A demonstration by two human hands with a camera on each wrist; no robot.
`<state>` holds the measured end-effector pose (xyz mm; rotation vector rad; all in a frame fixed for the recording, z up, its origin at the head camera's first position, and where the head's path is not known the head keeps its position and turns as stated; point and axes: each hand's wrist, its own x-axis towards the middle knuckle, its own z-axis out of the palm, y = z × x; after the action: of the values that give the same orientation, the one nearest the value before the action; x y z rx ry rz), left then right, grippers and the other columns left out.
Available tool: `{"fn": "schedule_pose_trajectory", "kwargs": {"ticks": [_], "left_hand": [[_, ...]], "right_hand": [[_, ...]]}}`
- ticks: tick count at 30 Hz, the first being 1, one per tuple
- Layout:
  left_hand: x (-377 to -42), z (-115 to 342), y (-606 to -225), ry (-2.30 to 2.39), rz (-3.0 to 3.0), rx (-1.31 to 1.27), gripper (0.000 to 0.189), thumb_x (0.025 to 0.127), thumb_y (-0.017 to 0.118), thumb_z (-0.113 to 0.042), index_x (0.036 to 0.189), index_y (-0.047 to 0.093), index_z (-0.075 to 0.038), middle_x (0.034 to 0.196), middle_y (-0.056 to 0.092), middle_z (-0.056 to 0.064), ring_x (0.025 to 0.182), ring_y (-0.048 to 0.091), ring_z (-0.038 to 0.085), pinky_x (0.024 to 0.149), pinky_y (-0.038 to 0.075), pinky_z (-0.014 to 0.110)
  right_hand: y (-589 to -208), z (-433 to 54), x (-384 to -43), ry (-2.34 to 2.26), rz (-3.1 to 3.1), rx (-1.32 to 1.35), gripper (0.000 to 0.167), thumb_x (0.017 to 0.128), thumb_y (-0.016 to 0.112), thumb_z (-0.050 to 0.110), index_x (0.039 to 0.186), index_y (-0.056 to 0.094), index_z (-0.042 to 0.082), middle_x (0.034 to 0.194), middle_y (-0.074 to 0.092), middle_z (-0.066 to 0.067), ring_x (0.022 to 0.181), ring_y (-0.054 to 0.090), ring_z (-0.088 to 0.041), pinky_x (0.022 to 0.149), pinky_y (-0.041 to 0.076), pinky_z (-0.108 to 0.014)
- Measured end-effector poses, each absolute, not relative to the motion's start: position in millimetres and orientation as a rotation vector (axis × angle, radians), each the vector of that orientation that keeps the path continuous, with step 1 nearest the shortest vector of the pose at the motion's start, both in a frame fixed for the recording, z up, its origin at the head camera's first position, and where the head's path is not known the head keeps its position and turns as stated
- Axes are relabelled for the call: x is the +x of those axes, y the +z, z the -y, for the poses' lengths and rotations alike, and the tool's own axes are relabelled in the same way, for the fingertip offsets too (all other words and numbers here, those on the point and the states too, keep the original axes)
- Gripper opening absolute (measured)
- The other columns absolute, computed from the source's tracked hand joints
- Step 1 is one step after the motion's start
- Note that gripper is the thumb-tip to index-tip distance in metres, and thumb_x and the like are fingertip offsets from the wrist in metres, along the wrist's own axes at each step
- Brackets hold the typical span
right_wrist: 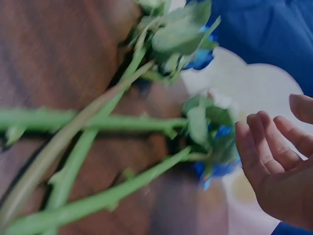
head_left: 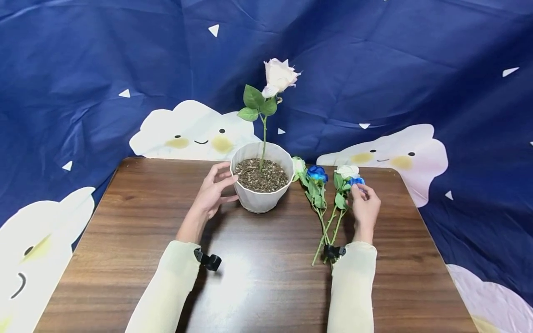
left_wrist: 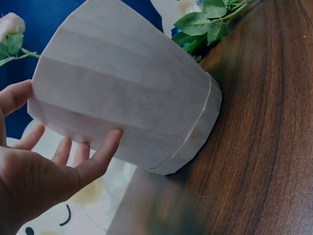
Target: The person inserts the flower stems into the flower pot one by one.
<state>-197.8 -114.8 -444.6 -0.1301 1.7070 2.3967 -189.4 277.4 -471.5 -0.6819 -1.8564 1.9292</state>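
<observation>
A white faceted flowerpot filled with dark soil stands near the table's back edge, and a pale pink rose rises upright from it. At the pot's left side, my left hand touches the wall and rim with spread fingers. The left wrist view shows those fingertips against the pot's outside. To the right, my right hand is at a blue rose lying beside a white rose. Its fingers are loosely bent beside the blue petals, with no stem between them in the right wrist view.
Another blue rose and a greenish-white rose lie between the pot and my right hand. Their green stems cross toward my right wrist. The brown wooden table ends at a dark blue cloth printed with clouds.
</observation>
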Motion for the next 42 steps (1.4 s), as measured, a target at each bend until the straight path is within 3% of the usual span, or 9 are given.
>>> {"fn": "schedule_pose_trajectory", "kwargs": {"ticks": [11, 20, 26, 34, 39, 42], "left_hand": [[-199.3, 114.8, -446.4, 2.404, -1.698, -0.121, 0.056, 0.096, 0.067, -0.009, 0.146, 0.042, -0.012, 0.134, 0.041, 0.014, 0.112, 0.051, 0.022, 0.091, 0.057, 0.06], [-198.6, 114.7, -446.1, 2.408, -1.694, -0.117, 0.057, 0.096, 0.067, -0.009, 0.146, 0.042, -0.011, 0.136, 0.041, 0.015, 0.112, 0.051, 0.022, 0.092, 0.057, 0.061], [-198.4, 114.7, -446.0, 2.396, -1.713, -0.105, 0.057, 0.096, 0.067, -0.009, 0.147, 0.041, -0.01, 0.137, 0.042, 0.017, 0.113, 0.051, 0.022, 0.092, 0.057, 0.06], [-199.3, 115.5, -446.2, 2.404, -1.711, -0.112, 0.054, 0.095, 0.068, -0.01, 0.144, 0.045, -0.013, 0.134, 0.043, 0.015, 0.112, 0.052, 0.024, 0.089, 0.059, 0.058], [-199.6, 115.5, -446.6, 2.395, -1.711, -0.122, 0.054, 0.095, 0.068, -0.011, 0.144, 0.045, -0.014, 0.135, 0.043, 0.014, 0.113, 0.052, 0.024, 0.09, 0.059, 0.058], [-199.4, 115.5, -446.9, 2.398, -1.711, -0.121, 0.054, 0.095, 0.068, -0.01, 0.144, 0.046, -0.014, 0.135, 0.043, 0.014, 0.112, 0.052, 0.024, 0.089, 0.058, 0.059]], "right_hand": [[-498.2, -293.1, -165.9, 1.943, 2.062, -0.951, 0.026, 0.098, 0.068, 0.018, 0.118, 0.059, 0.004, 0.093, 0.065, 0.001, 0.075, 0.065, -0.007, 0.065, 0.063, -0.023], [-501.5, -293.0, -157.7, 2.068, 2.253, -0.987, 0.046, 0.095, 0.072, 0.019, 0.132, 0.053, 0.0, 0.091, 0.063, 0.004, 0.077, 0.066, -0.008, 0.067, 0.064, -0.027], [-502.9, -292.7, -158.6, 2.108, 2.36, -0.916, 0.057, 0.092, 0.072, 0.007, 0.14, 0.044, -0.007, 0.086, 0.064, 0.004, 0.077, 0.065, -0.006, 0.067, 0.064, -0.025], [-503.4, -300.6, -158.4, 2.33, 2.33, -0.746, 0.05, 0.095, 0.065, -0.002, 0.137, 0.042, -0.015, 0.087, 0.067, 0.004, 0.081, 0.068, -0.007, 0.076, 0.063, -0.022], [-499.8, -303.2, -153.7, 2.414, 2.244, -0.755, 0.042, 0.099, 0.063, 0.003, 0.137, 0.046, -0.005, 0.093, 0.068, 0.002, 0.087, 0.068, -0.011, 0.078, 0.064, -0.029], [-495.9, -304.5, -152.7, 2.523, 2.057, -0.756, 0.028, 0.1, 0.062, 0.004, 0.127, 0.055, 0.003, 0.093, 0.072, 0.002, 0.087, 0.07, -0.012, 0.076, 0.065, -0.031]]}}
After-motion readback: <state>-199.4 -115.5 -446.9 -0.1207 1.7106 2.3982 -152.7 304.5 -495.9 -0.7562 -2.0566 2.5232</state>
